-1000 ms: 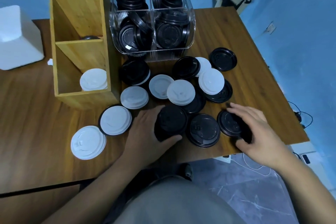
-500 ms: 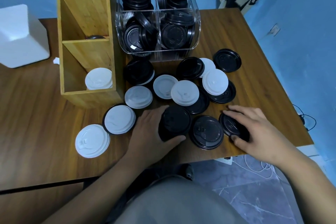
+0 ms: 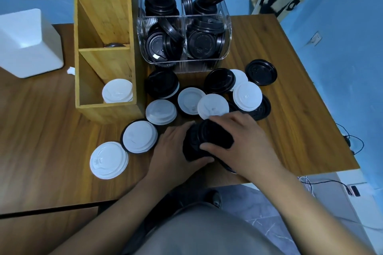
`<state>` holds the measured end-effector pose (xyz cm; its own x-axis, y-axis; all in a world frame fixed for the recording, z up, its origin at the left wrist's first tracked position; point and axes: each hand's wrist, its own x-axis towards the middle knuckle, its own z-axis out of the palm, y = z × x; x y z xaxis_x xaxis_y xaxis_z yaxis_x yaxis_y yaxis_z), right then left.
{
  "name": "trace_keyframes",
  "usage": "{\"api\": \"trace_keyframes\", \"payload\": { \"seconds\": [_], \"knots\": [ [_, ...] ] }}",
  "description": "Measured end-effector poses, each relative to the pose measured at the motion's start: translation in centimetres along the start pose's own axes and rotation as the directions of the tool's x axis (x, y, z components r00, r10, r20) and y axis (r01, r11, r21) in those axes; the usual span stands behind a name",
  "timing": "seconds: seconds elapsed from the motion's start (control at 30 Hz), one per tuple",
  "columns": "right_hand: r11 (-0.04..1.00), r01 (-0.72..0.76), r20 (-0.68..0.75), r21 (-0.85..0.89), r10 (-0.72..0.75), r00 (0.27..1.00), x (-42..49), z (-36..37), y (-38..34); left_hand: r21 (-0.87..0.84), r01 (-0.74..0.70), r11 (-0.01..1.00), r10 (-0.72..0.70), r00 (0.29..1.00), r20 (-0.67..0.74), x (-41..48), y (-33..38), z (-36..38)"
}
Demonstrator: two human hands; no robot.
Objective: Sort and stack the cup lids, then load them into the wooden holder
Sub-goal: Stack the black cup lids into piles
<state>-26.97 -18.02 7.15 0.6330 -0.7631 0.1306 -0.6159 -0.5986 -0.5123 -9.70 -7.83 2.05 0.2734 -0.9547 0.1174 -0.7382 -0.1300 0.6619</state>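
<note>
Black plastic fills both hands: the left hand [image 3: 176,151] curls fingers and thumb round the side of a stack of black lids [image 3: 207,138] at the near middle of the table [image 3: 41,130]. The right hand [image 3: 248,141] clasps it from above, thumb on the near rim, fingers across the far rim.

The lids look thin, light and slick, stiff only at the rim. A nested column would likely skew or slide if squeezed at one point, so the safer hold is round the rims, with one hand capping the top.

Beyond the hands lie seven loose white lids [image 3: 161,112], one half hidden. Two short black stacks [image 3: 219,80] and a single black lid [image 3: 261,72] sit farther off. More black lids peep from under white ones, and their number cannot be told.

To the far left stands the one wooden holder [image 3: 107,112], with three compartments. Its nearest holds a white stack [image 3: 117,91] and the middle shows a dark rim. What is in the farthest is unclear. A clear bin [image 3: 203,66] beside it is crammed with black lids, and a white box [image 3: 27,41] sits at far left.
</note>
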Motion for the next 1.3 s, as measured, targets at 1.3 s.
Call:
{"api": "trace_keyframes", "payload": {
  "seconds": [1.3],
  "knots": [
    [0.992,-0.083,-0.078,0.099,0.091,0.993,-1.6,-3.5,0.0,-0.154,-0.14,0.978,0.132,0.989,-0.061,1.4,4.3,0.3]
  ]
}}
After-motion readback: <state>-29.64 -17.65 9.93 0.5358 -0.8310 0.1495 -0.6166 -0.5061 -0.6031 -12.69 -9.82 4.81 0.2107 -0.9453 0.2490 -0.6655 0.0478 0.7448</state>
